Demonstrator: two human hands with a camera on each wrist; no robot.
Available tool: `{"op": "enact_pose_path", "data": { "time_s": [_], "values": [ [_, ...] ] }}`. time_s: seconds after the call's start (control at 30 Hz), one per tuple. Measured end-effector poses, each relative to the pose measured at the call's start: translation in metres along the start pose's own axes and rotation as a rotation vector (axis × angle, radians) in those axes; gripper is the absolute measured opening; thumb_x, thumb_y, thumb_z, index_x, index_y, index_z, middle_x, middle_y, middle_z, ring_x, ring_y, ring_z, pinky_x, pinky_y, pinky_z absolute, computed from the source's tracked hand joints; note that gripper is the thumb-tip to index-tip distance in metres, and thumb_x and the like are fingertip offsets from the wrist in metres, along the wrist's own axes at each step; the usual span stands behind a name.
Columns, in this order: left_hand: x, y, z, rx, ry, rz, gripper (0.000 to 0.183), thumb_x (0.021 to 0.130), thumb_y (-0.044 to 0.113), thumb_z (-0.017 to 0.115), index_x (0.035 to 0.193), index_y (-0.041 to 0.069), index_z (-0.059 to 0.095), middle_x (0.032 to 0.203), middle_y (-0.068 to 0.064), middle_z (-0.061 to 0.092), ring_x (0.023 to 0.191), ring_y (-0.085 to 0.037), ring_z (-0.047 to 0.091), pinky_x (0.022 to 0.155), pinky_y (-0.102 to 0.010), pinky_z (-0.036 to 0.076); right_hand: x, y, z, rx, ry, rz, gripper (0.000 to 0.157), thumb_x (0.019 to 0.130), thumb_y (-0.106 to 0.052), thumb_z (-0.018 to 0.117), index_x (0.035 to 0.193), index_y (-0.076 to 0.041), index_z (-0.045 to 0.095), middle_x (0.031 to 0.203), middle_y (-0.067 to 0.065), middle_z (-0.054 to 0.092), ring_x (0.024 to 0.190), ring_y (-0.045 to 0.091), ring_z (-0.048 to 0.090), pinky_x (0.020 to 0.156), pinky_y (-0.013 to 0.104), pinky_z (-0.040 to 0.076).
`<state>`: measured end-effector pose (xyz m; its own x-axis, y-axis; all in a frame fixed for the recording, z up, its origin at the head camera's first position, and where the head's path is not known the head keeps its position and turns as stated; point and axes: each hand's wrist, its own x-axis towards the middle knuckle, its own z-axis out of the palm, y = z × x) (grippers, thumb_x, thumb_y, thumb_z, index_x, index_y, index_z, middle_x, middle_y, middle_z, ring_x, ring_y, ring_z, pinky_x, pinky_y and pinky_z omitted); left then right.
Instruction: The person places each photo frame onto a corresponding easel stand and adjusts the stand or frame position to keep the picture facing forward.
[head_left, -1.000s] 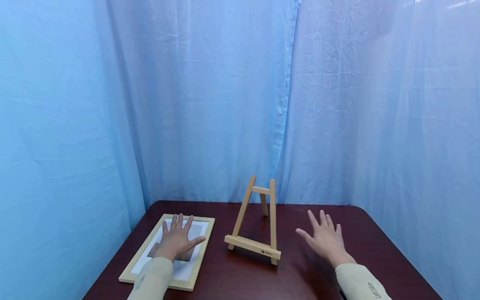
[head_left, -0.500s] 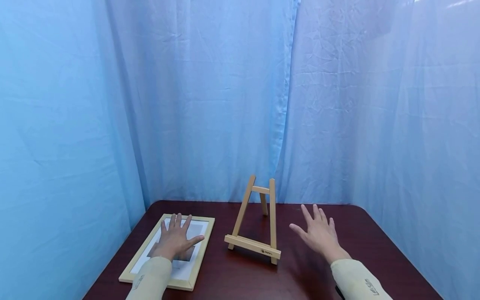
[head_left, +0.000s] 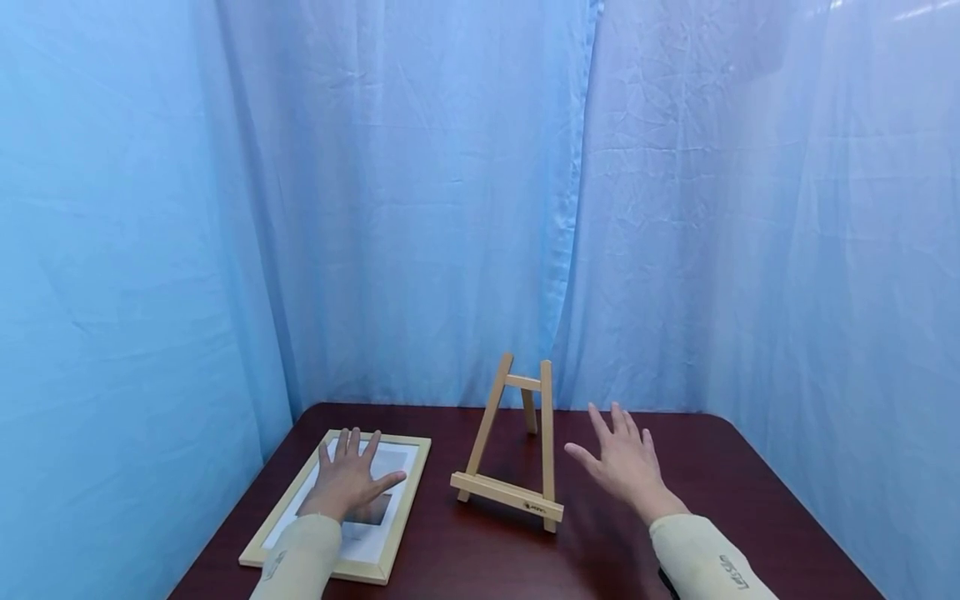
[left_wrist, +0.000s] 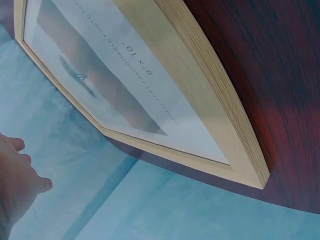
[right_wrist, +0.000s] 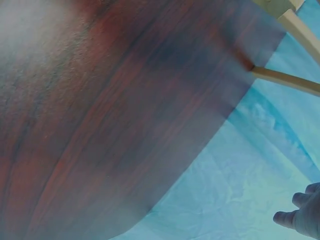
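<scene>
A pale wood photo frame lies face up on the left side of the table. In the left wrist view the photo frame shows a printed insert reading 8" x 10". My left hand hovers over it with fingers spread, covering part of the picture. A small wooden tabletop easel stands upright near the middle, its ledge toward me. My right hand, fingers straight and apart, is in the air just right of the easel and holds nothing. In the right wrist view part of the easel shows at the upper right.
Both things stand on a dark reddish wood table with rounded far corners. Blue curtains hang close around its back and sides.
My right hand has moved left and slightly farther forward, closer to the easel. The left hand has barely shifted. Photo frame and easel stay in place on the table.
</scene>
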<state>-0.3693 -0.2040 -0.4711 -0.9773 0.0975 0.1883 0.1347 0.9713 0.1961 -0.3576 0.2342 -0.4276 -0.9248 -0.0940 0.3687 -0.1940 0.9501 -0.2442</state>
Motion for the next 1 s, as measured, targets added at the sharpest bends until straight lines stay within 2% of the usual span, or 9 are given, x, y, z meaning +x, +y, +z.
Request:
{"op": "enact_pose_path", "data": {
  "time_s": [0.4,0.77,1.0],
  "values": [
    [-0.006,0.000,-0.009,0.019,0.016,-0.005,0.099,0.085,0.074,0.055,0.154,0.006,0.036,0.155,-0.035,0.023,0.144,-0.052,0.012,0.110,-0.072,0.002,0.007,-0.023,-0.008,-0.004,0.017,-0.039,0.087,0.093,-0.062,0.055,0.157,-0.011,0.028,0.158,0.030,0.020,0.142,0.050,0.022,0.111,0.069,0.013],
    [-0.007,-0.003,-0.015,0.023,0.037,0.004,0.100,0.084,0.075,0.054,0.152,0.004,0.037,0.153,-0.036,0.026,0.143,-0.052,0.015,0.108,-0.074,0.006,0.011,-0.042,-0.013,-0.011,0.021,-0.076,0.087,0.093,-0.065,0.053,0.157,-0.012,0.029,0.158,0.029,0.022,0.142,0.048,0.024,0.111,0.067,0.018],
    [-0.008,-0.006,-0.018,0.019,0.037,0.011,0.100,0.085,0.073,0.055,0.152,0.002,0.037,0.152,-0.037,0.027,0.143,-0.053,0.015,0.108,-0.074,0.006,0.011,-0.053,-0.016,0.005,0.021,-0.094,0.086,0.093,-0.064,0.053,0.158,-0.013,0.028,0.158,0.028,0.023,0.143,0.047,0.023,0.112,0.066,0.017]
  ]
}}
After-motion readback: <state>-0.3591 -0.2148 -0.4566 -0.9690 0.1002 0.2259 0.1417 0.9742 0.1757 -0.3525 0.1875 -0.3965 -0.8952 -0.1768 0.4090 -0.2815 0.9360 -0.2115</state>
